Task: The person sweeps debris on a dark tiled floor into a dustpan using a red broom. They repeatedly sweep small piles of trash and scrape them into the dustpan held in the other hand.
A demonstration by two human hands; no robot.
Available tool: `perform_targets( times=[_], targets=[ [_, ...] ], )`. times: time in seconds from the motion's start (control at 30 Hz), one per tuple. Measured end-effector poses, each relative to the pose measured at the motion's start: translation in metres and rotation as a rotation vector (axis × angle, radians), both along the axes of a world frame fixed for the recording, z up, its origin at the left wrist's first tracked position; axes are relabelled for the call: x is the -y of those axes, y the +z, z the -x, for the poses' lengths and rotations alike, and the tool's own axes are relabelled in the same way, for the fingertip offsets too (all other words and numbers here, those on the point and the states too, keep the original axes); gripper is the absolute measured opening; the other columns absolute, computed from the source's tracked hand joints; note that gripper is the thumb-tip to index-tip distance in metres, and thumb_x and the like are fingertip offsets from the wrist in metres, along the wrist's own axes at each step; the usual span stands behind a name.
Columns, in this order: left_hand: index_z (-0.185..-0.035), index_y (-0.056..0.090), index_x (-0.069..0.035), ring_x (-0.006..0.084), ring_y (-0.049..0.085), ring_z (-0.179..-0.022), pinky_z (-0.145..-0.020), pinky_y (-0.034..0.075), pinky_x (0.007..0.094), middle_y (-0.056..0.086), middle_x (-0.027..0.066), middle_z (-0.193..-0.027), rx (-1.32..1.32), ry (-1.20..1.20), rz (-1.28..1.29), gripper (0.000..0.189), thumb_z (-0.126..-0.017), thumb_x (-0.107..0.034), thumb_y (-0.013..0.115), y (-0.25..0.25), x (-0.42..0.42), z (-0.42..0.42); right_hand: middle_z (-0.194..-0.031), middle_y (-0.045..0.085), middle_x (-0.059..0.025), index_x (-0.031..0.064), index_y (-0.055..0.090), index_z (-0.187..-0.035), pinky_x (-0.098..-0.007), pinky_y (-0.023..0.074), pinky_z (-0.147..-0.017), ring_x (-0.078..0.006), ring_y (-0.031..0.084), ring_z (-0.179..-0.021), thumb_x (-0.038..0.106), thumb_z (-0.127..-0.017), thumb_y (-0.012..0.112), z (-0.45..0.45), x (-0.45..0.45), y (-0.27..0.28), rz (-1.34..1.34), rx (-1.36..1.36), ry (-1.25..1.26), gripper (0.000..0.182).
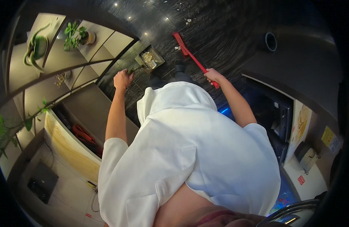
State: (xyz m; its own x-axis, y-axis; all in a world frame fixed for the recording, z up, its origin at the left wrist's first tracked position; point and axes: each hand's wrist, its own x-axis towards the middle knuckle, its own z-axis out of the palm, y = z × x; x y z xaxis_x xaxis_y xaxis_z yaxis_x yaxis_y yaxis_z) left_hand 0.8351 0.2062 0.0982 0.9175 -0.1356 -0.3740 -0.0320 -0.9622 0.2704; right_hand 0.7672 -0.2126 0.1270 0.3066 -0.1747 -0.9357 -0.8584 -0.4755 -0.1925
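Note:
My right hand [213, 77] is closed round the handle of a red broom [195, 60], whose head rests on the dark floor next to a scrap of white litter [177, 48]. My left hand [123, 79] grips the dark handle of a long-handled dustpan [157, 54]. Pale debris [149, 58] lies inside the pan, which stands on the floor in front of my feet, left of the broom head.
Shelves with potted plants [89, 37] line the left side. A dark counter [290, 71] stands on the right, with a round blue-rimmed object [270, 42] near it. More white scraps [188, 21] lie on the floor farther ahead.

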Motion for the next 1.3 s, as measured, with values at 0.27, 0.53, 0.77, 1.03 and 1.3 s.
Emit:
perform_targets(
  times=[0.27,0.53,0.77,1.03,1.3],
  targets=[
    [-0.079,0.060,-0.007,0.0304,0.058,-0.072,-0.063,0.047,0.0389,0.060,0.0147,-0.075,-0.096,-0.071,0.074,0.032,-0.069,-0.037,0.059,-0.019,-0.013,-0.005,-0.053,0.043,-0.0018,0.0069,0.045,-0.111,-0.0251,0.0375,-0.033,-0.0096,0.043,-0.041,0.014,-0.079,0.048,-0.021,-0.001,0.027,0.222,0.047,0.166,0.033],
    [-0.079,0.061,-0.005,0.0311,0.059,-0.073,-0.064,0.048,0.0390,0.060,0.0157,-0.079,-0.103,-0.063,0.141,0.033,-0.068,-0.036,0.060,-0.035,-0.015,-0.015,-0.082,0.057,-0.0181,0.0036,0.043,-0.109,-0.0352,0.0489,-0.042,-0.0248,0.058,-0.053,0.011,-0.074,0.046,-0.013,-0.066,-0.014,0.357,0.009,0.344,0.036],
    [-0.081,0.060,-0.002,0.0317,0.058,-0.079,-0.069,0.048,0.0389,0.060,0.0173,-0.084,-0.188,-0.077,0.139,0.039,-0.069,-0.039,0.059,-0.040,-0.007,-0.023,-0.069,0.056,-0.0125,0.0007,0.043,-0.111,-0.0316,0.0462,-0.039,-0.0205,0.055,-0.050,0.006,-0.069,0.046,0.001,-0.124,-0.022,0.206,0.049,0.316,0.042],
    [-0.083,0.059,-0.001,0.0333,0.057,-0.081,-0.071,0.047,0.0396,0.059,0.0185,-0.087,-0.154,-0.044,0.152,0.042,-0.069,-0.040,0.060,-0.039,-0.007,-0.023,-0.053,0.040,0.0029,0.0077,0.047,-0.094,-0.0184,0.0281,-0.029,-0.0037,0.034,-0.037,0.010,-0.079,0.051,-0.020,-0.111,0.020,-0.241,-0.108,-0.041,0.016],
    [-0.084,0.059,0.000,0.0334,0.057,-0.082,-0.071,0.047,0.0396,0.059,0.0187,-0.086,-0.189,-0.056,0.154,0.042,-0.069,-0.039,0.059,-0.035,-0.007,-0.025,-0.055,0.042,0.0013,0.0082,0.042,-0.115,-0.0208,0.0320,-0.030,-0.0055,0.036,-0.037,0.009,-0.078,0.052,0.002,-0.085,0.055,-0.105,-0.052,0.057,0.039]
  ],
)
